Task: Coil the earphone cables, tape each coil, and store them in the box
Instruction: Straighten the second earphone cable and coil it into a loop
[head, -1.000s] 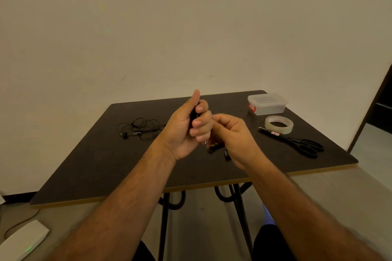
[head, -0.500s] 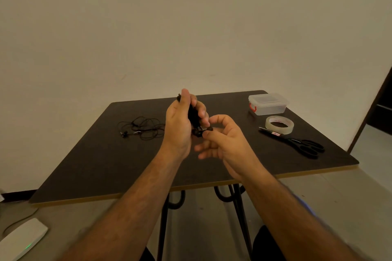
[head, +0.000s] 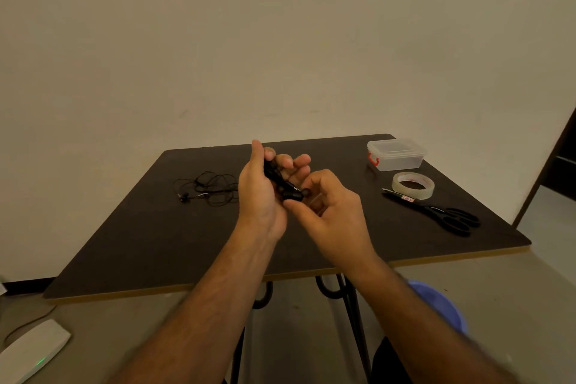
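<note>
Over the surface (head: 124, 259) we've wound tighter: left hand (head: 260, 196) grips the coil (head: 280, 179), right hand (head: 327, 212) now pinches its end.

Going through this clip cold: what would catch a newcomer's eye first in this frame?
First, the two hands raised over the middle of the dark table: the left hand holds a black cable coil and the right hand pinches its lower end. Next, a loose tangle of earphone cable lies at the left. On the right sit a lidded clear box, a tape roll and black scissors.
</note>
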Demonstrator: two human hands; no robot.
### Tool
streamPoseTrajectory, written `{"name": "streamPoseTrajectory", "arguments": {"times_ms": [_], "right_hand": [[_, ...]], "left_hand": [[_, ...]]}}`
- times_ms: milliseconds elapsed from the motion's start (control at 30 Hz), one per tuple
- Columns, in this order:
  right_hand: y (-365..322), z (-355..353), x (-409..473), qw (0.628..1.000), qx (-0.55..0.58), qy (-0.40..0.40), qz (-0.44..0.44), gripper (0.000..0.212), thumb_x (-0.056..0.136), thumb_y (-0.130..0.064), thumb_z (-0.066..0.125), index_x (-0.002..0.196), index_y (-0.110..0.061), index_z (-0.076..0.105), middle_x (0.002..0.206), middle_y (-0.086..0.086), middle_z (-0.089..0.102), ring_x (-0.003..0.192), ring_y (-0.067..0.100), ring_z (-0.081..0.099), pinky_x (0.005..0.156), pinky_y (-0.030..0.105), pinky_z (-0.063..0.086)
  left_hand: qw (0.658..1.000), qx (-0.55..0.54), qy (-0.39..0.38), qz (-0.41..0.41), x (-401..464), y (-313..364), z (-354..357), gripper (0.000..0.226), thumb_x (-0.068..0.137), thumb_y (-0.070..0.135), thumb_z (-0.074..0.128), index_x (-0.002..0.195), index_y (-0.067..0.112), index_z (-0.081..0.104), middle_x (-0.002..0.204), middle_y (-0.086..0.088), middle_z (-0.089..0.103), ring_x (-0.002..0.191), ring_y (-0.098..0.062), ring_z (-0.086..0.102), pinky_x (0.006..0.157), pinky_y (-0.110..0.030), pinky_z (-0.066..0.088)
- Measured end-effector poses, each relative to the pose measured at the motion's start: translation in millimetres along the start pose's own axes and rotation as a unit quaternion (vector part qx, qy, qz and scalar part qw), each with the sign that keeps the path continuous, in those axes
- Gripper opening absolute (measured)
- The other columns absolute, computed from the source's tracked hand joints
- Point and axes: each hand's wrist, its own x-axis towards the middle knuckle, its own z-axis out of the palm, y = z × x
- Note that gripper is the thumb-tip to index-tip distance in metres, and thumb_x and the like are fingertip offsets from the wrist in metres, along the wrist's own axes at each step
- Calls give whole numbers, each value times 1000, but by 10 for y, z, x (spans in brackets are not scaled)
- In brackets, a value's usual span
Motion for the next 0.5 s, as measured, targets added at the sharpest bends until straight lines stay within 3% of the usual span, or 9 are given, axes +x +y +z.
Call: {"name": "streamPoseTrajectory", "arguments": {"times_ms": [133, 233, 400, 500], "right_hand": [[77, 24, 9, 976, -136, 26, -168, 25, 88, -24, 69, 110, -13, 67, 100, -1, 67, 82, 8, 62, 66, 28, 55], [142, 29, 27, 960, -180, 28, -214, 23, 91, -23, 65, 111, -12, 70, 101, 3, 68, 84, 13, 63, 69, 32, 56], [167, 51, -10, 982, -90, 21, -165, 21, 94, -24, 61, 109, -11, 67, 100, 0, 66, 85, 6, 60, 70, 24, 53], [163, 88, -41, 994, -38, 20, -99, 26, 95, -32, 56, 111, -14, 64, 101, -4, 65, 86, 7, 62, 69, 28, 54]], "left_hand": [[1000, 9, -8, -10, -21, -13, -16, 40, 104, 41, 37, 74, 17, 48, 58, -1, 57, 78, -24, 74, 70, -31, 61], [999, 31, -9, -13, -21, 5, -41, 41, 105, 39, 35, 74, 16, 47, 59, -3, 60, 78, -25, 74, 72, -32, 60], [997, 73, -21, -10, -11, 55, -52, 41, 106, 34, 34, 71, 16, 44, 60, -4, 61, 77, -26, 74, 74, -34, 61], [997, 78, -22, -19, -10, 64, -54, 41, 106, 30, 35, 69, 16, 43, 59, -5, 60, 77, -27, 74, 72, -35, 61]]}}
